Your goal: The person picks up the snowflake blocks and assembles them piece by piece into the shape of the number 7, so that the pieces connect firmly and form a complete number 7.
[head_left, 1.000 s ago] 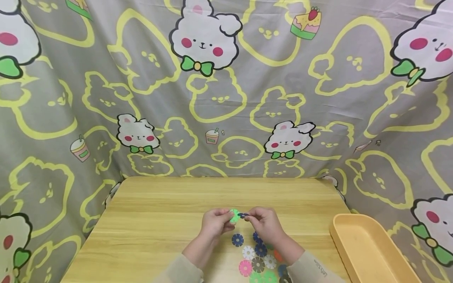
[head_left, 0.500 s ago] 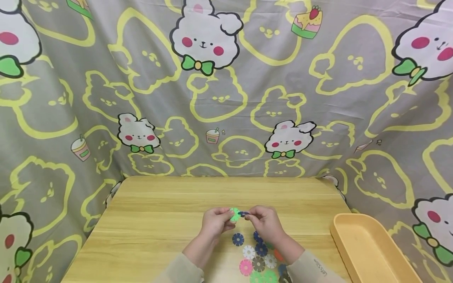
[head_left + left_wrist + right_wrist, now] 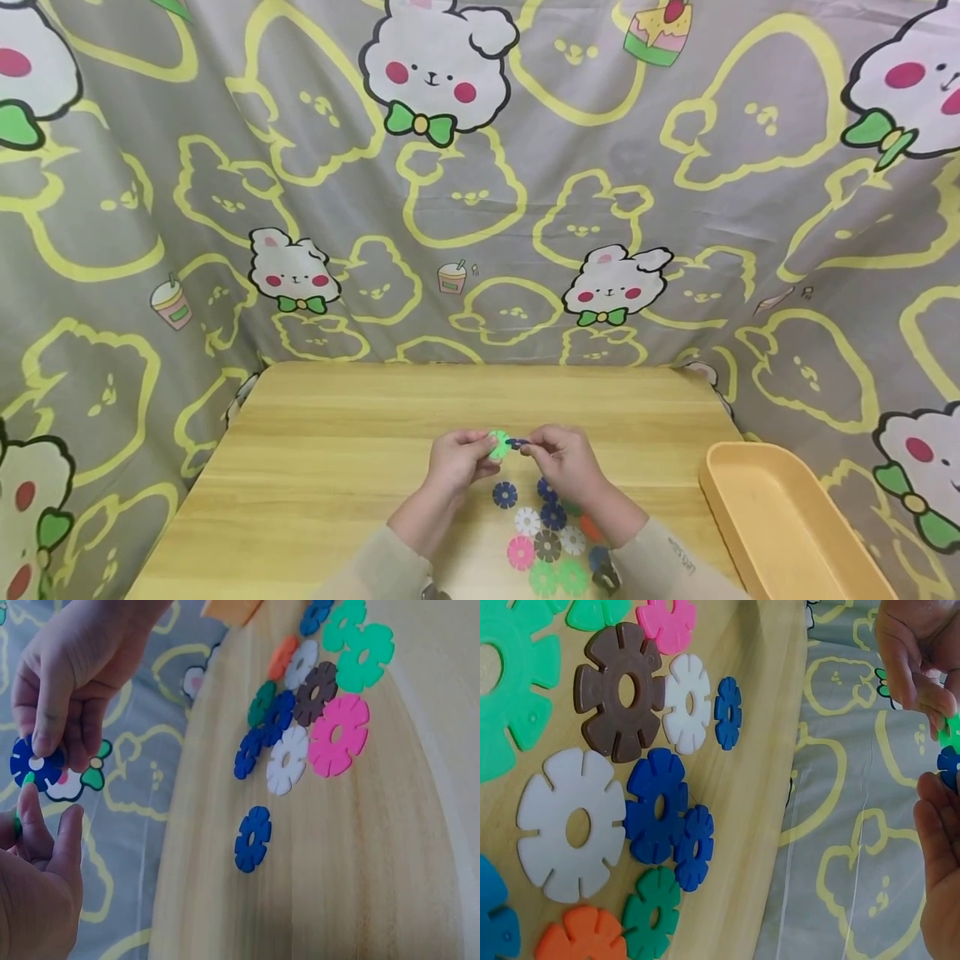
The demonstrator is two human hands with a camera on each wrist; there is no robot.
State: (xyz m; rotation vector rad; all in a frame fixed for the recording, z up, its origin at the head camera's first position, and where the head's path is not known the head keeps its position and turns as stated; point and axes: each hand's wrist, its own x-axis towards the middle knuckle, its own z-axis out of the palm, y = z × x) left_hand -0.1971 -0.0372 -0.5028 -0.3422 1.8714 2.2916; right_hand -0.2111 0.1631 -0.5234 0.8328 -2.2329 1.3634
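Note:
My left hand (image 3: 455, 458) pinches a bright green notched disc (image 3: 499, 444) between thumb and fingers. A dark blue notched disc (image 3: 36, 763) is pinched in my right hand (image 3: 562, 462). The two discs meet edge to edge, the blue one turned nearly edge-on in the head view; how deep their slots engage I cannot tell. Both hands are raised above the table. Below them lie several loose discs: a lone blue disc (image 3: 505, 495), a white disc (image 3: 287, 760), a pink disc (image 3: 339, 735), a brown disc (image 3: 620, 691) and an orange disc (image 3: 583, 935).
A shallow yellow-orange tray (image 3: 722, 460) stands at the right edge of the wooden table (image 3: 337, 417). Two light green discs (image 3: 573, 577) lie close to the front, partly near my right sleeve (image 3: 667, 558). A grey patterned curtain (image 3: 480, 183) surrounds the table.
The head view has tilted slightly, so the whole scene sits a little higher. Both hands keep hold of the green and blue discs, with hardly any visible movement between them.

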